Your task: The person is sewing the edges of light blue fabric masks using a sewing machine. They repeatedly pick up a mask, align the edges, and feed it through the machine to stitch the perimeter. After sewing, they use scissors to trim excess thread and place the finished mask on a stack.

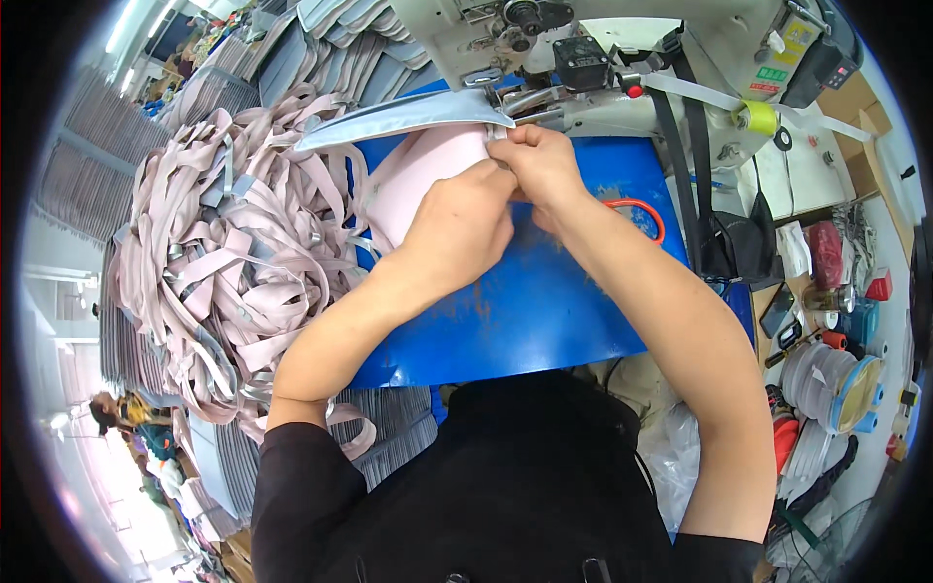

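Note:
Both my hands meet at the right edge of a pink fabric piece [428, 173], just in front of the sewing machine [603, 97]. My left hand [461, 225] is closed with its fingertips pinching the pink fabric near its corner. My right hand [539, 167] pinches the same edge a little farther up, by a small greyish strip. A light blue-grey fabric panel [398, 120] lies folded across the top of the pink piece and runs under the machine's needle area. What exactly lies between my fingertips is partly hidden.
The blue work surface [544, 301] spreads beneath my hands. Red-handled scissors [649, 216] lie partly behind my right forearm. A large heap of pink straps [233, 262] fills the left side. Stacked grey panels [340, 58] stand behind. Thread spools [821, 384] sit at the right.

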